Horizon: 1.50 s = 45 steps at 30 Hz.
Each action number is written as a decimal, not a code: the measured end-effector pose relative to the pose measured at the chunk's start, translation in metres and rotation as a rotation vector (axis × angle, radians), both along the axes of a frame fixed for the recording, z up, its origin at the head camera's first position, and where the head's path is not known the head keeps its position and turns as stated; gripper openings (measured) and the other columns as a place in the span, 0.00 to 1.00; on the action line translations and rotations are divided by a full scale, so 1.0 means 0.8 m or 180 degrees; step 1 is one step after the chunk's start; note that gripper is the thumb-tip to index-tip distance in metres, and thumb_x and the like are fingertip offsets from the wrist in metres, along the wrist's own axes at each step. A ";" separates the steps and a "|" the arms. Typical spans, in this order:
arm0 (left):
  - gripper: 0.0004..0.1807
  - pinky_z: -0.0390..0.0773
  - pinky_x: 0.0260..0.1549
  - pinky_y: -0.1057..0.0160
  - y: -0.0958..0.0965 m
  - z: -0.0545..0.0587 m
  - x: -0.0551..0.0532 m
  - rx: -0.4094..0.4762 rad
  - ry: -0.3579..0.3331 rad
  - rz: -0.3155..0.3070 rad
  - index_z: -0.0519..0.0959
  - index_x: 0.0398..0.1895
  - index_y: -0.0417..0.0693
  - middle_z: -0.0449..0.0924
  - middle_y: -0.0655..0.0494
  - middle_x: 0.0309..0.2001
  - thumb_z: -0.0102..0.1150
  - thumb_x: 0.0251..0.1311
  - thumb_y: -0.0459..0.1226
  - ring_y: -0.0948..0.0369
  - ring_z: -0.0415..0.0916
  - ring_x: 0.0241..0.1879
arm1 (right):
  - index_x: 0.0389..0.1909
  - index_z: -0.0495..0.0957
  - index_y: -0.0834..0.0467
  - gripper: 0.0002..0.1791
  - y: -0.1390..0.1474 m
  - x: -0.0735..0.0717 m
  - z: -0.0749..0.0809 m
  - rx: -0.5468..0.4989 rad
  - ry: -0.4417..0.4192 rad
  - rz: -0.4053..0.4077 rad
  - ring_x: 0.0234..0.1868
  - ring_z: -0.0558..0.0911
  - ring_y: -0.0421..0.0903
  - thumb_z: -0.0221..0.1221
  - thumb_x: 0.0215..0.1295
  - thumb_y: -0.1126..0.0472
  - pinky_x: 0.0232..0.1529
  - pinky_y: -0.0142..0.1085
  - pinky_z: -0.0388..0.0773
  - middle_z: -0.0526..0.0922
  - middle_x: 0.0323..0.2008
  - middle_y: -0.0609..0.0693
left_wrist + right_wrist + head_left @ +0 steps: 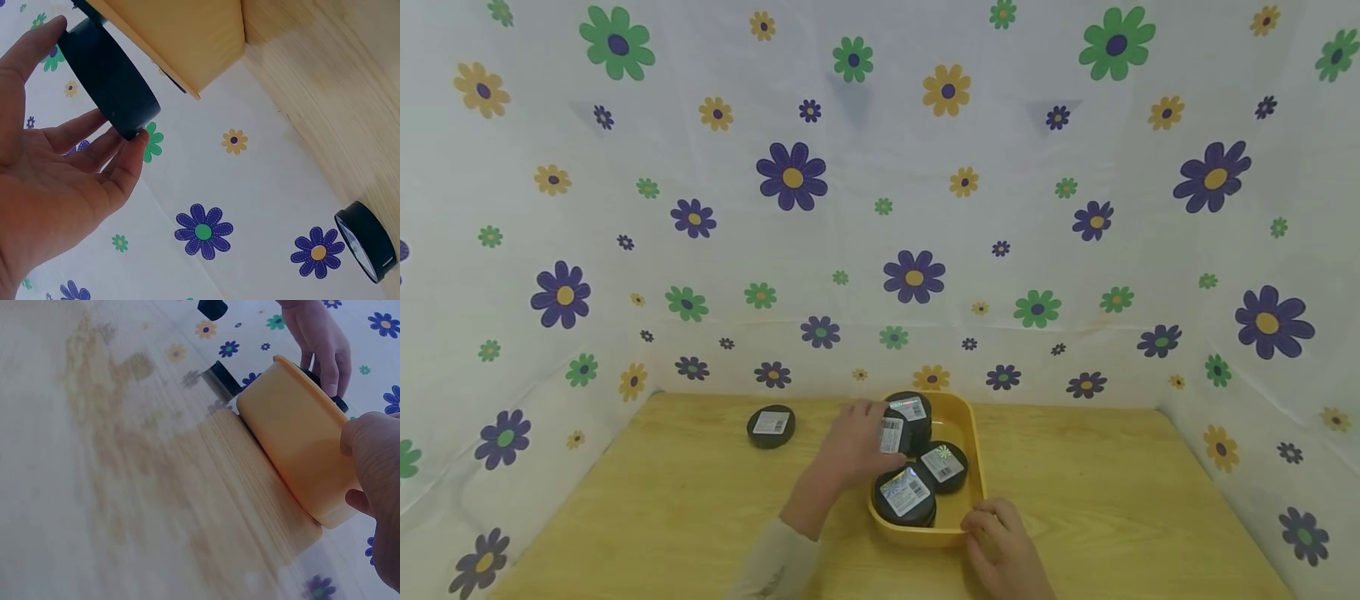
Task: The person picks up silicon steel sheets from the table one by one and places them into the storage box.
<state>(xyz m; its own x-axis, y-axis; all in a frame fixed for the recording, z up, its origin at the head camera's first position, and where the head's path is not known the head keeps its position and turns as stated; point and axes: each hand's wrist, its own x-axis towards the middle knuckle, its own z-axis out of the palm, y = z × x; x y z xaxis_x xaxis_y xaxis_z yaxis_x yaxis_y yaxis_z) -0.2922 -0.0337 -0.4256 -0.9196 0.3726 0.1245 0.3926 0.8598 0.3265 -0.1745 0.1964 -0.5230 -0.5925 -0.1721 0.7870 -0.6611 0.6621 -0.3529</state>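
My left hand is over the left side of a yellow tray. It grips a flat round black container by its edge, thumb on one side and fingers on the other. In the head view that container's white barcode label faces up, partly covered by the hand. Inside the tray sit more black containers, one at the back, one in the middle and one at the front left. With thumb and fingers, my right hand holds the tray's near right corner.
Another labelled black container lies on the wooden table, left of the tray. White cloth with purple, green and yellow flowers rises along the table's back and sides.
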 end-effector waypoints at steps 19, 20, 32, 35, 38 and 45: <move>0.44 0.73 0.58 0.50 0.037 0.005 0.000 -0.0156 0.0355 -0.0342 0.68 0.66 0.41 0.73 0.42 0.60 0.71 0.50 0.55 0.46 0.70 0.57 | 0.34 0.79 0.52 0.22 -0.001 -0.001 0.002 -0.0001 -0.0029 0.0110 0.42 0.75 0.41 0.70 0.38 0.77 0.51 0.22 0.68 0.75 0.41 0.45; 0.44 0.73 0.57 0.50 0.039 0.004 -0.001 -0.0171 0.0368 -0.0353 0.68 0.66 0.41 0.73 0.43 0.60 0.71 0.50 0.55 0.47 0.70 0.58 | 0.34 0.79 0.53 0.22 -0.001 -0.001 0.002 -0.0002 -0.0044 0.0113 0.42 0.75 0.41 0.69 0.38 0.76 0.50 0.22 0.68 0.75 0.41 0.45; 0.41 0.75 0.56 0.51 0.065 0.001 -0.001 -0.0226 0.0299 -0.0492 0.67 0.67 0.47 0.71 0.45 0.61 0.69 0.54 0.56 0.47 0.68 0.59 | 0.34 0.79 0.53 0.19 0.000 -0.005 -0.005 -0.0036 0.0148 0.0197 0.41 0.74 0.43 0.69 0.43 0.75 0.48 0.24 0.69 0.75 0.40 0.46; 0.40 0.73 0.58 0.50 0.072 -0.001 -0.001 -0.0291 0.0270 -0.0528 0.67 0.67 0.48 0.71 0.46 0.61 0.68 0.56 0.55 0.47 0.68 0.61 | 0.34 0.79 0.53 0.19 0.001 -0.004 -0.007 -0.0042 0.0143 0.0190 0.41 0.74 0.43 0.69 0.42 0.75 0.49 0.24 0.69 0.75 0.40 0.46; 0.39 0.71 0.60 0.50 0.078 -0.004 -0.001 -0.0395 0.0235 -0.0550 0.66 0.67 0.49 0.70 0.46 0.63 0.67 0.57 0.56 0.47 0.68 0.62 | 0.34 0.79 0.53 0.23 0.001 -0.003 -0.006 -0.0040 0.0156 0.0175 0.41 0.74 0.43 0.69 0.35 0.78 0.49 0.23 0.68 0.76 0.40 0.47; 0.40 0.73 0.59 0.50 0.089 -0.016 -0.006 -0.0700 0.0216 -0.0575 0.66 0.67 0.51 0.72 0.47 0.62 0.65 0.57 0.60 0.48 0.69 0.62 | 0.35 0.79 0.53 0.25 0.001 -0.003 -0.002 -0.0016 0.0203 0.0157 0.41 0.74 0.43 0.70 0.35 0.79 0.48 0.24 0.69 0.75 0.40 0.46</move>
<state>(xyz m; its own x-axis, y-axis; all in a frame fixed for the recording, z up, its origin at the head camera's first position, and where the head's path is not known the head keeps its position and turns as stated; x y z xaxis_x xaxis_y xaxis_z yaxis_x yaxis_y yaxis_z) -0.2972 0.0373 -0.4387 -0.8282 0.5544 0.0817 0.5603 0.8212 0.1077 -0.1771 0.1973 -0.5246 -0.5320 -0.1959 0.8237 -0.7142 0.6264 -0.3123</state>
